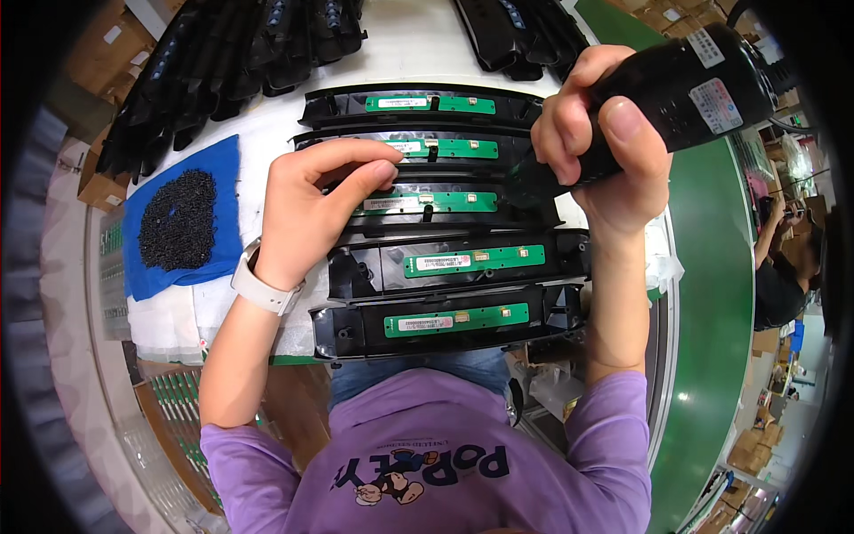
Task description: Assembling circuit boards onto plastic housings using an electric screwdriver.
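**Hands at a row of black housings with green boards**

At far left, a heap of small black screws (178, 220) lies on a blue cloth (142, 271), well apart from the hands. Above it, black plastic parts (205, 71) are stacked in a fan along the table's edge.

The left hand (311, 209), with a white watch (264, 289) on its wrist, rests on the third black housing (445, 206) from the top, fingers drawn together and fingertips pressing beside its green circuit board (431, 203). Whether it pinches anything cannot be told.

Five such housings lie side by side on the white table (400, 44), each carrying a green board.

To the right, the right hand (605, 147) is clamped around a black electric screwdriver (685, 84), its tip pointing down toward the housings. Beyond it runs a green conveyor belt (712, 294), and another person (783, 267) sits at the far right.
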`<state>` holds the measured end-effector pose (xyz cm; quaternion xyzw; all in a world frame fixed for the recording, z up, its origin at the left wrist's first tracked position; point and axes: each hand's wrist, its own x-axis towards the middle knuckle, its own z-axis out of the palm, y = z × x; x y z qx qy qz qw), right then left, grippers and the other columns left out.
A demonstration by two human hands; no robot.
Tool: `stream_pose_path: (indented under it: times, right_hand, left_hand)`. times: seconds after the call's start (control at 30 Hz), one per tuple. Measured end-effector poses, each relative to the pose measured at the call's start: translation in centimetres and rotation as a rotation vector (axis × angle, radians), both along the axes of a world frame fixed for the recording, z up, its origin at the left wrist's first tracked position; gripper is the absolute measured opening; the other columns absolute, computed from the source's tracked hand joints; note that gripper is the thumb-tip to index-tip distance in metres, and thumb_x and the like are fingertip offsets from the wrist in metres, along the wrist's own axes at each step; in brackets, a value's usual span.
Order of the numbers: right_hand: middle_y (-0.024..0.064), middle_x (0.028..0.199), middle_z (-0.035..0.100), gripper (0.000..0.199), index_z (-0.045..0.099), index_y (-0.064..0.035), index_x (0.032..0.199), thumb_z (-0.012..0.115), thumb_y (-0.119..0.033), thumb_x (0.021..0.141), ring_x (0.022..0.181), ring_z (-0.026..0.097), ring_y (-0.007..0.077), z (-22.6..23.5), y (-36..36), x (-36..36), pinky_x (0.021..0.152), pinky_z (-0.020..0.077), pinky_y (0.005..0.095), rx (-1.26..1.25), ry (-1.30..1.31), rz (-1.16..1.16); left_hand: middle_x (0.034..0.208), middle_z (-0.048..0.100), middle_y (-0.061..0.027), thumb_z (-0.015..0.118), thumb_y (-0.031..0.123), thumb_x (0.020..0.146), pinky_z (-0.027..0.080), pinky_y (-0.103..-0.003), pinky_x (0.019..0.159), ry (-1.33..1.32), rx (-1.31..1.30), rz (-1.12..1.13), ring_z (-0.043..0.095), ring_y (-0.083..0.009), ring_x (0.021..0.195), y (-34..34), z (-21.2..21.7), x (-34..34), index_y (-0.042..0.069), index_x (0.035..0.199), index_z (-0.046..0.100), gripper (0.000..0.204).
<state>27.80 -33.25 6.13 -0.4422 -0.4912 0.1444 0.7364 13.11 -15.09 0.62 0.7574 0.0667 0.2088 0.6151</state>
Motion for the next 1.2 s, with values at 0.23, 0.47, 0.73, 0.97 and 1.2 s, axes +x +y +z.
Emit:
stream_pose_path:
  times: [0.23,0.47,0.73,0.97,1.2]
  right_hand:
    - [0.0053,0.063,0.047,0.030,0.048,0.0003,0.102,0.050,-0.023,0.084,0.041,0.040,0.0114,-0.4,0.0,0.3,0.042,0.0345,0.0267,0.034,0.006,0.072]
    - [0.0055,0.061,0.046,0.020,0.047,-0.0007,0.091,0.053,-0.018,0.082,0.039,0.038,0.0110,-0.3,1.2,-0.3,0.038,0.0316,0.0242,-0.041,0.023,0.015]
    - [0.0029,0.051,0.045,0.020,0.051,-0.0002,0.079,0.062,-0.016,0.077,0.038,0.042,0.0109,0.4,0.9,-1.7,0.038,0.0332,0.0229,-0.158,-0.036,-0.108]
    - [0.0023,0.066,0.050,0.035,0.049,0.0012,0.106,0.050,-0.028,0.087,0.045,0.046,0.0118,0.4,-0.2,0.5,0.050,0.0418,0.0289,0.201,0.055,0.257]
    - [-0.0001,0.068,0.049,0.038,0.050,-0.0024,0.099,0.064,-0.031,0.078,0.050,0.047,0.0102,1.3,-1.3,0.2,0.059,0.0367,0.0282,0.420,0.335,0.407]
  left_hand:
    - [0.084,0.066,-0.0046,0.060,0.002,0.084,0.049,-0.021,0.070,0.023,-0.001,-0.051,0.062,-0.0097,0.077,0.4,-0.3,-0.1,-0.001,0.090,0.066,0.009]
    - [0.084,0.066,-0.0060,0.057,0.003,0.086,0.049,-0.021,0.072,-0.005,-0.031,-0.073,0.062,-0.0098,0.079,0.3,-0.3,-0.1,-0.002,0.096,0.064,0.013]
    - [0.078,0.063,-0.0042,0.053,0.004,0.088,0.047,-0.021,0.070,0.050,0.027,-0.167,0.059,-0.0080,0.075,0.5,-0.7,0.1,-0.002,0.093,0.061,0.011]
    - [0.082,0.065,-0.0050,0.059,0.000,0.083,0.047,-0.020,0.070,-0.061,-0.064,-0.079,0.061,-0.0087,0.078,-1.0,-0.1,0.1,-0.003,0.098,0.061,0.015]
    - [0.088,0.066,-0.0114,0.060,-0.004,0.083,0.051,-0.026,0.079,0.053,-0.240,-0.313,0.065,-0.0168,0.085,-2.6,1.4,-0.5,-0.005,0.096,0.062,0.013]
